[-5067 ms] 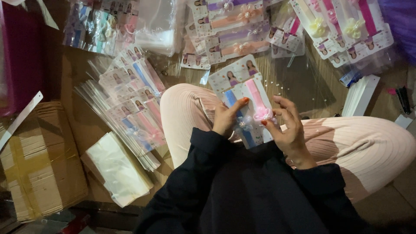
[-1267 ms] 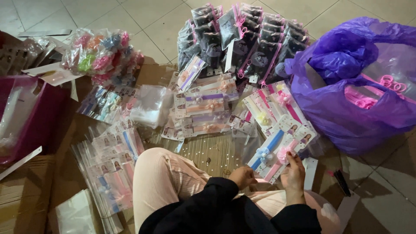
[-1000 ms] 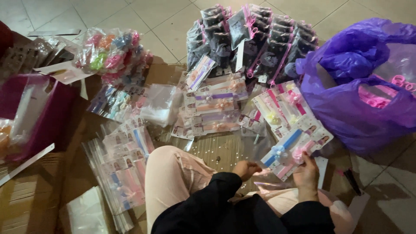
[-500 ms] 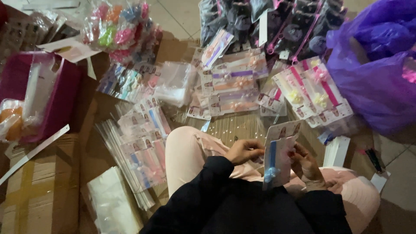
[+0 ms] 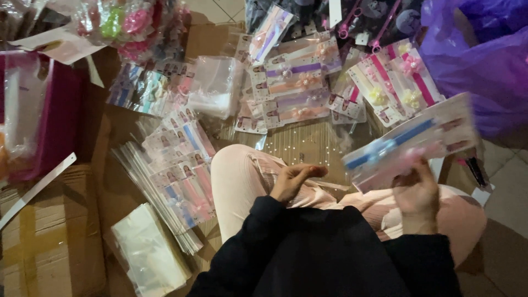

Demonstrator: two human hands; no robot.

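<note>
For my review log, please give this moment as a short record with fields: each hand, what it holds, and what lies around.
right hand: raised, holding a carded hairband pack with blue and pink bands, blurred
left hand: empty, resting on the lap, fingers loosely curled
left of the knee: stack of bagged hairband cards
ahead: rows of hairband packs on cardboard
far right: purple plastic bag
far left: cardboard box

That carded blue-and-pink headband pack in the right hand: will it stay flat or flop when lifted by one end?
The headband pack, gripped at its lower edge by the right hand, juts out unsupported, so probably fairly stiff and light. Its glossy sleeve may be slippery.
</note>
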